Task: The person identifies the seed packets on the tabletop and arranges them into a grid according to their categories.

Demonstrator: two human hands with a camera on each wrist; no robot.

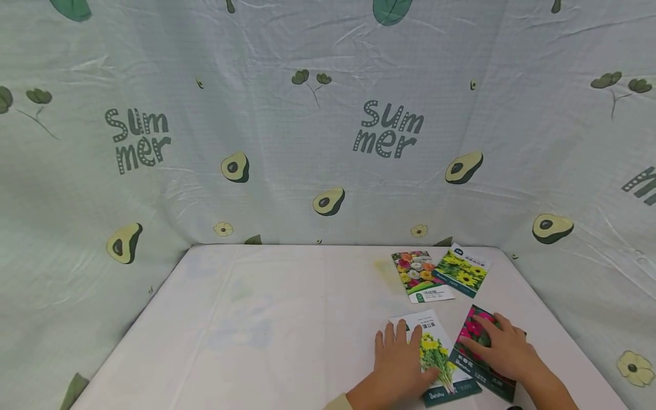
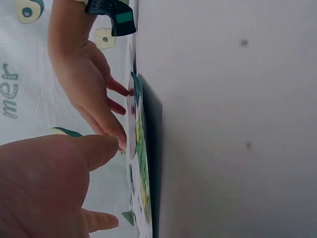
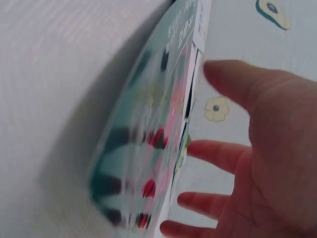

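My left hand (image 1: 396, 367) lies over a white seed packet (image 1: 434, 354) printed with yellow flowers on green stems, its fingers spread near the packet's left side. From the left wrist view, that packet (image 2: 142, 153) appears nearly edge-on beside the thumb. To the right, my right hand (image 1: 507, 348) is spread over a dark-banded seed packet (image 1: 474, 367) with pink flowers. Seen from the right wrist, its fingers stand apart and fairly straight alongside the glossy, light-reflecting face of the pink-flower packet (image 3: 153, 129). The two packets lie side by side, their edges close together.
Farther back on the white table (image 1: 256, 319) lie two more packets: one with multicoloured flowers (image 1: 414, 270) and one with yellow daisy-like flowers (image 1: 463, 273), which overlap at a corner. A printed avocado-pattern cloth (image 1: 277, 131) hangs behind and along the sides.
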